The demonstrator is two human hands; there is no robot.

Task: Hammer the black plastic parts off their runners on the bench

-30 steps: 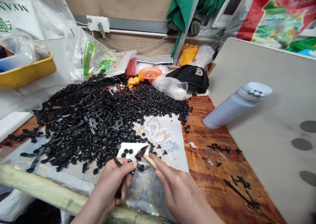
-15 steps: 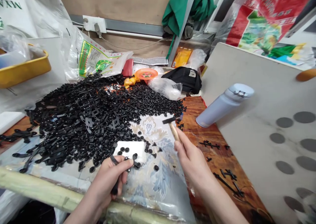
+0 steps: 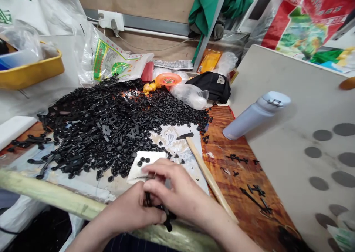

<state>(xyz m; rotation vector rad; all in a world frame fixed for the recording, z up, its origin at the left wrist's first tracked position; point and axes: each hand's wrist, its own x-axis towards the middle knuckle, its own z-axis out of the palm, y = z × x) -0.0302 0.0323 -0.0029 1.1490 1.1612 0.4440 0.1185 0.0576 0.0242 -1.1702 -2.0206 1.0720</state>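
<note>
Both hands meet at the near edge of the table. My left hand (image 3: 133,211) is closed round a black plastic strip (image 3: 166,218) whose end sticks out below the fingers. My right hand (image 3: 172,189) pinches the same strip from above with fingertips together. Just beyond them lies a small white block (image 3: 138,167) with a few black studs on it. A small hammer (image 3: 205,174) with a wooden handle lies loose on the patterned sheet (image 3: 177,139), to the right of my hands. A big heap of black studs and strips (image 3: 111,122) covers the table behind.
A pale blue flask (image 3: 255,115) lies on its side at the right, against a grey board (image 3: 299,133). Loose black strips (image 3: 255,192) lie on the red-brown tabletop. A yellow tub (image 3: 30,70), plastic bags (image 3: 111,63) and a black pouch (image 3: 210,85) stand at the back.
My right hand has laid the hammer down on the table and come back to the left hand, joining it on the black strip. My left hand stayed near the white block.
</note>
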